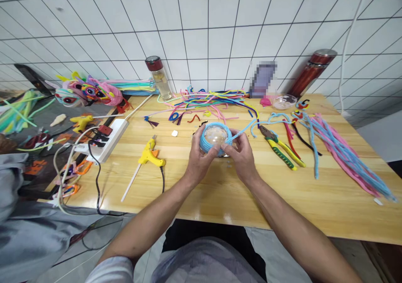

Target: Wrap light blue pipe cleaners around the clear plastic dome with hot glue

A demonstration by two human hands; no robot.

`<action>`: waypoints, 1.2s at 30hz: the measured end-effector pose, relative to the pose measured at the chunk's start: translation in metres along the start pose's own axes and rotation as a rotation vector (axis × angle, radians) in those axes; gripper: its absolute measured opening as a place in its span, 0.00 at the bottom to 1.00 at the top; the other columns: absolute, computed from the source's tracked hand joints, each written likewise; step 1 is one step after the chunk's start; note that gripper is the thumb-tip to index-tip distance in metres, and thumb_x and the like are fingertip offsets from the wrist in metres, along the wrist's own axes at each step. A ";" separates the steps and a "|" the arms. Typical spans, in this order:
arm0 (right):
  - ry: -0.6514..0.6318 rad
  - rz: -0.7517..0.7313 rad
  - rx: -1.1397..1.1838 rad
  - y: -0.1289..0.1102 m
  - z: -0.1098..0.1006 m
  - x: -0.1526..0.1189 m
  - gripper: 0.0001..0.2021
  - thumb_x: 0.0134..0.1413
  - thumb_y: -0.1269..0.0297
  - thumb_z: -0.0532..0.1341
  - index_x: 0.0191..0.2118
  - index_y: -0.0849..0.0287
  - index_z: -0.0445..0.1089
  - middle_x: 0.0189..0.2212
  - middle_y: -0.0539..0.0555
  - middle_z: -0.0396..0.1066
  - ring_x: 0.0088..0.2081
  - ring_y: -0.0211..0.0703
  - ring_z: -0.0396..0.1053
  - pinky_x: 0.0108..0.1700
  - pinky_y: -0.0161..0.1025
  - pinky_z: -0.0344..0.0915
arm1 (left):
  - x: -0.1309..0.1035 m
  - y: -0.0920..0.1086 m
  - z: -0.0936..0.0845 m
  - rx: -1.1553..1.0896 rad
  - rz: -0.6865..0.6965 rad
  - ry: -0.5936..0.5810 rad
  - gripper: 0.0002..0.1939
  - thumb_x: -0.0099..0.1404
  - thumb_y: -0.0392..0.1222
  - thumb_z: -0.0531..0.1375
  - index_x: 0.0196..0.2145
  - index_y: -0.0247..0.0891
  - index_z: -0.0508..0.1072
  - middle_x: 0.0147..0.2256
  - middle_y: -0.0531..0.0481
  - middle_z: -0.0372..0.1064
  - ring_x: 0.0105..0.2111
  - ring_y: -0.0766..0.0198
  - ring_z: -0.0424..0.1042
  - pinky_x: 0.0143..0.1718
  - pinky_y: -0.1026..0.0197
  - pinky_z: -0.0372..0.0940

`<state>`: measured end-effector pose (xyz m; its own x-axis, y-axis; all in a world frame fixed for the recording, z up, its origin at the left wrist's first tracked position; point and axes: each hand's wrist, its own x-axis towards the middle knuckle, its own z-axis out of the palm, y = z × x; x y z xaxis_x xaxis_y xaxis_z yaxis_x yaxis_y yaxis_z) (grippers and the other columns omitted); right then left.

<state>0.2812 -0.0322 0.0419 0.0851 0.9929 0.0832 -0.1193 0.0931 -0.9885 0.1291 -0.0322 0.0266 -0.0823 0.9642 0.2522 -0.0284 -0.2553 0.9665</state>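
Note:
A clear plastic dome (214, 135) with light blue pipe cleaner wound in rings round its rim is held over the table in front of me. My left hand (201, 152) is closed round its left side, the thumb along the lower edge. With the thumb and fingers of my right hand (241, 154) I pinch the blue pipe cleaner (248, 127) at the dome's right edge, and its loose end runs off up and right. Right of my hands lie pliers (280, 147) with green and yellow handles. To the left rests a yellow glue gun (150, 153) with a glue stick in it.
Loose pipe cleaners (210, 100) lie along the wall, near a glass bottle (160, 80) and a red thermos (312, 73). Pink and blue bundles (348, 157) spread at right. A white power strip (109, 140) with cables and finished lion-like heads (89, 93) are at left, beside another person's sleeve (19, 232).

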 end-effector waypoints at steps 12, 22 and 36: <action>-0.051 0.028 0.008 -0.012 -0.015 0.013 0.21 0.51 0.51 0.73 0.49 0.52 0.74 0.45 0.53 0.81 0.50 0.53 0.76 0.51 0.48 0.75 | 0.007 0.003 -0.005 -0.089 -0.059 -0.027 0.43 0.59 0.58 0.74 0.67 0.44 0.67 0.69 0.39 0.65 0.70 0.42 0.66 0.73 0.41 0.60; -0.154 0.125 0.031 -0.023 -0.022 0.017 0.31 0.47 0.53 0.74 0.59 0.50 0.75 0.63 0.54 0.77 0.66 0.62 0.71 0.65 0.57 0.69 | 0.014 0.007 -0.013 -0.150 -0.133 -0.190 0.46 0.59 0.59 0.75 0.68 0.42 0.66 0.71 0.38 0.63 0.72 0.39 0.64 0.74 0.40 0.59; -0.054 0.122 0.138 -0.003 -0.013 0.016 0.32 0.43 0.55 0.76 0.56 0.50 0.72 0.51 0.54 0.80 0.56 0.57 0.75 0.59 0.53 0.71 | 0.010 0.001 -0.007 -0.171 -0.131 -0.146 0.49 0.61 0.63 0.72 0.72 0.45 0.60 0.70 0.39 0.65 0.72 0.40 0.63 0.73 0.40 0.60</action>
<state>0.2960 -0.0171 0.0449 0.0093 0.9996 -0.0264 -0.2603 -0.0231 -0.9652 0.1212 -0.0233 0.0293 0.0777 0.9868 0.1419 -0.1979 -0.1242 0.9723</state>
